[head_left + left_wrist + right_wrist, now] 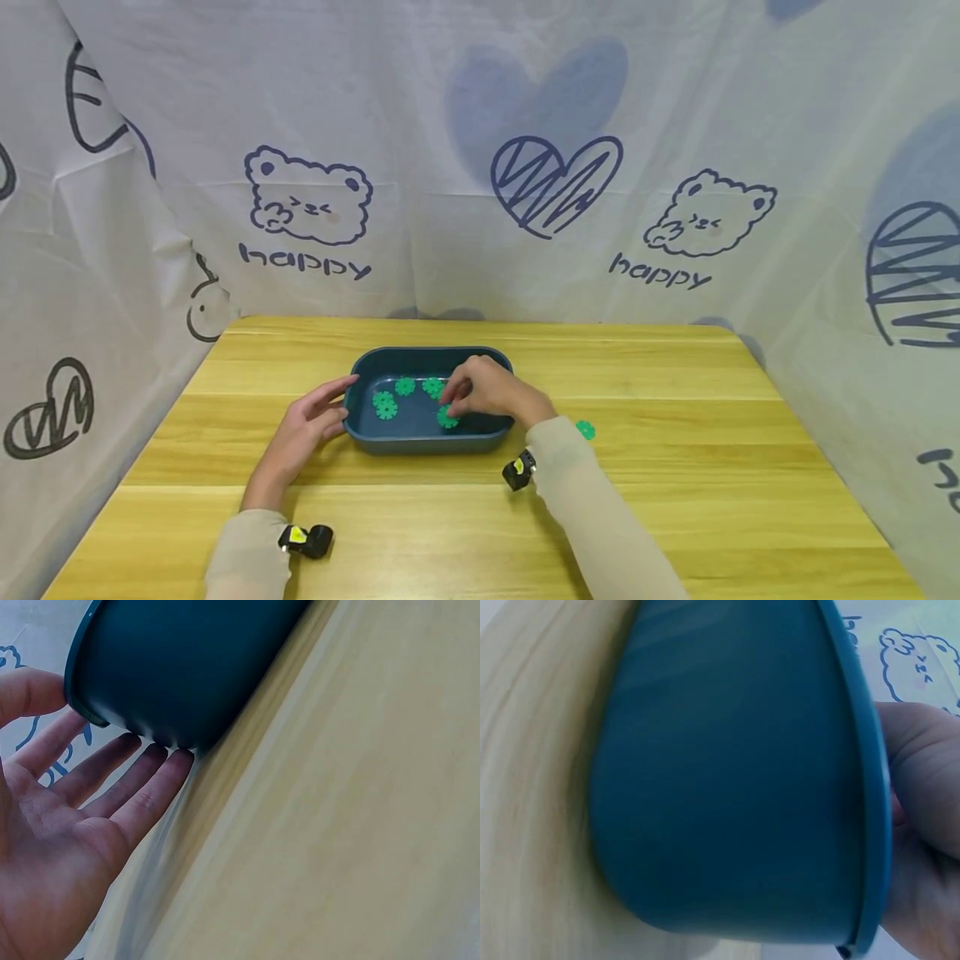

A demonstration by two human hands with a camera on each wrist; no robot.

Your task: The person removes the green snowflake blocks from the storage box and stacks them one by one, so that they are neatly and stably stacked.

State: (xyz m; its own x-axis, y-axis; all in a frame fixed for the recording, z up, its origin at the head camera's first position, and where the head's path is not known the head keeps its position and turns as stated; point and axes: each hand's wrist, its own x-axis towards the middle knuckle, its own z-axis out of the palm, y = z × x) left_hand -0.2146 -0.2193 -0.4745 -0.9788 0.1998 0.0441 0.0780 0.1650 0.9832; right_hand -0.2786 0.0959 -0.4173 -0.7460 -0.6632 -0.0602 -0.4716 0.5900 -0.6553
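A dark blue rectangular basin (431, 446) with rounded corners stands on the table. Several green notched plastic discs (405, 386) lie on its floor. My left hand (303, 429) is at the basin's left end; the left wrist view shows its extended fingers (146, 799) touching the outer wall, with the thumb by the rim. Inside the basin, toward the right, my right hand (487, 389) pinches one green notched disc (448, 418) between thumb and fingers. In the right wrist view the basin wall (735, 787) covers the fingertips and the disc.
Another green notched disc (586, 430) lies on the wooden table (420, 525), right of the basin and close to my right forearm. White cloth (427, 225) with drawn bears and hearts hangs behind and at both sides of the table.
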